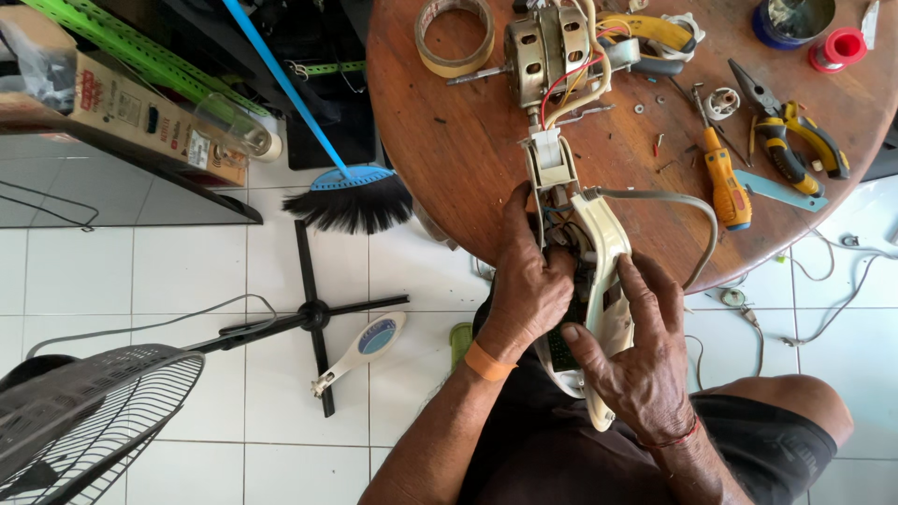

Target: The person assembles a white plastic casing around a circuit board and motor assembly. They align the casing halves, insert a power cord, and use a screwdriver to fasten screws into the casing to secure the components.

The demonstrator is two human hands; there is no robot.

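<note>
Both my hands grip a cream plastic fan housing (606, 238) that hangs over the near edge of the round wooden table (449, 159). My left hand (528, 285) wraps its left side, fingers pushed into the open cavity among the wires. On the right side, my right hand (636, 355) clasps the lower shell. Red, yellow and white wires run from the housing up to a metal fan motor (547, 47) lying on the table. A grey cable (673, 201) loops out of the housing to the right.
On the table lie a tape roll (456, 36), an orange-handled screwdriver (725, 182), yellow-handled pliers (795, 140), a red spool (839, 49) and loose screws. On the tiled floor are a broom (351, 196), a black cross-shaped fan base (313, 316), a white cover (365, 351) and a fan grille (84, 421).
</note>
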